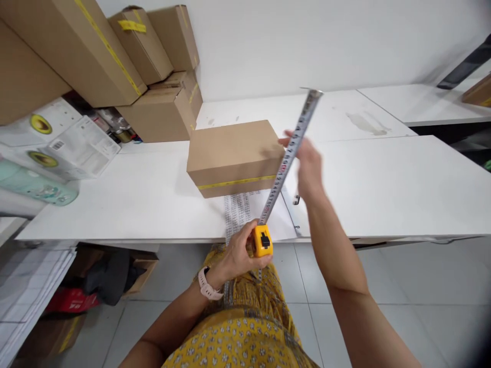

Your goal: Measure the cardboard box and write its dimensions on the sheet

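Note:
My left hand [242, 250] is closed round a yellow tape measure [263, 241] at the table's front edge. Its metal blade [282, 174] is pulled out and slants up and away to the right, with the hooked end in the air. Behind the blade, my right hand [308, 166] is somewhat blurred, fingers stretched toward the right end of a brown cardboard box [233, 148]. It seems to hold nothing; whether it touches the box I cannot tell. The box lies closed, yellow tape along its front. Under and before it lie printed papers [264, 212].
Several cardboard boxes [153, 110] are stacked at the back left. Beside them are white cartons with avocado pictures [82, 148] and a mint-green bottle [38, 184] lying down. The white table [368, 189] runs along a wall. A small dark item [296, 199] lies near the papers.

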`<state>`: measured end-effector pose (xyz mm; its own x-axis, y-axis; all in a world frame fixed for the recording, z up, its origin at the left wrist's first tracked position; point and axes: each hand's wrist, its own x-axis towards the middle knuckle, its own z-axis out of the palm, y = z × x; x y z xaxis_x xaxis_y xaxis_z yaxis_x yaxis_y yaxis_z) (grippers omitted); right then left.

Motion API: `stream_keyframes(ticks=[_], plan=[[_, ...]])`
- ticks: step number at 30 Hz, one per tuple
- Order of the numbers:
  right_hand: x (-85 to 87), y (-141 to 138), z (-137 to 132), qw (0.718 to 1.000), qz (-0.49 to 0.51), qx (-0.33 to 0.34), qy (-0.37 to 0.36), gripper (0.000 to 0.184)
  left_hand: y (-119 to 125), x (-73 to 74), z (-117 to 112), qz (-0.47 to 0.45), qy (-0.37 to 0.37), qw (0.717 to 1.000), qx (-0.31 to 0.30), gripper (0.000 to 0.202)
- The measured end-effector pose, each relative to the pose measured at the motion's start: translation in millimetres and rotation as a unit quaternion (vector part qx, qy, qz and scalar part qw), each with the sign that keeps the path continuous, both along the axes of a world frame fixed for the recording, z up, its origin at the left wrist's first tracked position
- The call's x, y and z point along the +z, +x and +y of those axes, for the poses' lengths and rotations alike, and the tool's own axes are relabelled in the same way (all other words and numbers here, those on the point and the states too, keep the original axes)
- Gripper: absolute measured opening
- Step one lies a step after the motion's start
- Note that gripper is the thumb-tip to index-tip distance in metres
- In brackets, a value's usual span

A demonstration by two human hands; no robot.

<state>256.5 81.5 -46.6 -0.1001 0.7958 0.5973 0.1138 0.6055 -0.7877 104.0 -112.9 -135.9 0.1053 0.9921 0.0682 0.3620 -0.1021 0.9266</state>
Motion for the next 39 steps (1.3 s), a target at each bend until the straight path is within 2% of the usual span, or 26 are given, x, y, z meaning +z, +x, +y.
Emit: stream_keyframes(ticks=[2, 3, 4, 6, 7, 8, 10, 13, 16, 18, 20, 22, 24, 26, 28, 30, 32, 34, 36, 37, 39], plan=[[35.7, 15, -19, 0.981, 0.151, 0.098, -0.069, 0.077, -5, 3.4, -13, 0.040, 0.003, 0.999, -0.032, 0.077], [51.8, 22, -30, 0.968, 0.195, 0.133, -0.079, 0.078, -8, 5.7, -21, 0.057, -0.001, 0.997, -0.056, 0.077], [65.1, 28, -42, 0.962, 0.228, 0.141, -0.058, 0.071, -10, 8.2, -29, 0.070, -0.008, 0.994, -0.080, 0.076], [80.4, 35, -64, 0.966, 0.245, 0.078, 0.024, 0.040, -15, 13.1, -43, 0.087, -0.025, 0.989, -0.119, 0.074], [81.7, 35, -74, 0.967, 0.245, 0.047, 0.053, 0.027, -17, 15.3, -48, 0.093, -0.035, 0.986, -0.132, 0.073], [78.7, 33, -84, 0.968, 0.241, 0.024, 0.063, 0.018, -18, 17.4, -52, 0.098, -0.044, 0.985, -0.138, 0.073], [61.5, 24, -103, 0.972, 0.233, 0.017, 0.028, 0.013, -19, 21.2, -56, 0.093, -0.065, 0.984, -0.136, 0.080], [17.7, 0, -134, 0.977, 0.204, 0.034, -0.050, 0.011, -17, 27.8, -55, 0.049, -0.070, 0.989, -0.124, 0.101], [-24.3, -25, -163, 0.986, 0.127, 0.058, -0.094, 0.018, -17, 33.9, -53, 0.034, -0.028, 0.995, -0.094, 0.110], [-40.7, -33, -172, 0.994, 0.050, 0.051, -0.085, 0.023, -21, 35.5, -51, 0.041, 0.013, 0.996, -0.083, 0.111], [-48.3, -30, -166, 0.999, -0.025, 0.000, -0.033, 0.024, -29, 35.4, -49, 0.055, 0.058, 0.994, -0.071, 0.113], [-52.9, -16, -144, 0.992, -0.074, -0.104, 0.019, 0.021, -42, 35.5, -43, 0.105, 0.101, 0.989, -0.034, 0.112], [-59.5, 5, -109, 0.969, -0.100, -0.226, 0.003, 0.024, -56, 37.6, -31, 0.200, 0.140, 0.970, 0.018, 0.101], [-69.0, 26, -69, 0.943, -0.155, -0.287, -0.063, 0.033, -69, 41.2, -15, 0.310, 0.163, 0.935, 0.050, 0.082], [-78.6, 38, -33, 0.910, -0.249, -0.299, -0.141, 0.040, -81, 44.0, 4, 0.406, 0.157, 0.898, 0.061, 0.068], [-85.9, 40, -7, 0.869, -0.344, -0.290, -0.205, 0.049, -90, 44.3, 22, 0.477, 0.127, 0.868, 0.054, 0.062], [-90.7, 34, 8, 0.832, -0.424, -0.269, -0.237, 0.054, -96, 41.5, 38, 0.519, 0.103, 0.848, 0.033, 0.056], [-94.5, 27, 15, 0.809, -0.472, -0.251, -0.244, 0.050, -101, 36.2, 48, 0.532, 0.104, 0.840, 0.017, 0.048], [-98.7, 26, 16, 0.814, -0.473, -0.242, -0.237, 0.046, -101, 29.2, 53, 0.527, 0.138, 0.838, 0.032, 0.040], [-100.9, 28, 15, 0.828, -0.449, -0.238, -0.238, 0.045, -98, 25.2, 53, 0.520, 0.163, 0.837, 0.051, 0.038], [-104.2, 38, 10, 0.883, -0.329, -0.224, -0.250, 0.043, -90, 16.0, 51, 0.491, 0.223, 0.839, 0.075, 0.036]])
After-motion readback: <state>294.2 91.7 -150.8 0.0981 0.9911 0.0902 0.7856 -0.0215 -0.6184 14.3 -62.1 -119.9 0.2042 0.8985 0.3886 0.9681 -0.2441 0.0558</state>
